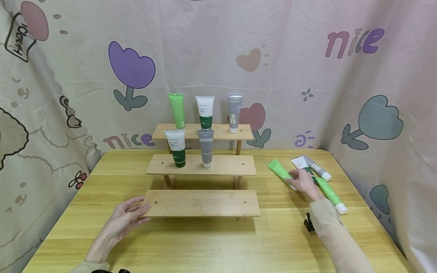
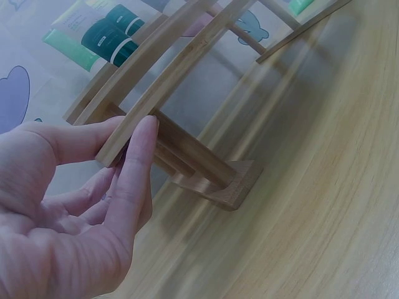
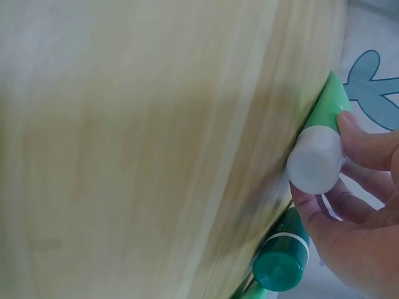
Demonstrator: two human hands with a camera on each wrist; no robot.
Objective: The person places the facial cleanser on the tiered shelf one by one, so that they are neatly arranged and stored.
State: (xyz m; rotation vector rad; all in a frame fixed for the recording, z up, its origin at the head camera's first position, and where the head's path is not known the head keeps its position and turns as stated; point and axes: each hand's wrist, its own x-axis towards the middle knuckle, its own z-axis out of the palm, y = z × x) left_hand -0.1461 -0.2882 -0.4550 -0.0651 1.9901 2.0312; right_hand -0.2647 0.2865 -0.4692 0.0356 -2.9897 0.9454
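My left hand [image 1: 121, 223] pinches the left end of the lowest step of a three-tier wooden display stand [image 1: 203, 202]; in the left wrist view thumb and fingers lie on either face of the board [image 2: 163, 84]. Off to the stand's right, my right hand [image 1: 304, 184] holds a light green squeeze tube [image 1: 277, 169] near its white cap [image 3: 315, 161], thumb on one side and fingers on the other. That tube lies on or just over the table; which, I cannot tell. Close beside it lies a white-and-dark-green tube [image 1: 300, 162], partly behind the hand.
On the top tier stand a green tube [image 1: 177, 109], a white-and-green tube [image 1: 205, 111] and a grey tube [image 1: 235, 113]. The middle tier bears a white-and-green tube [image 1: 177, 147] and a grey tube [image 1: 206, 147]. Another grey tube [image 1: 318, 168] and green tube [image 1: 331, 194] lie at right.
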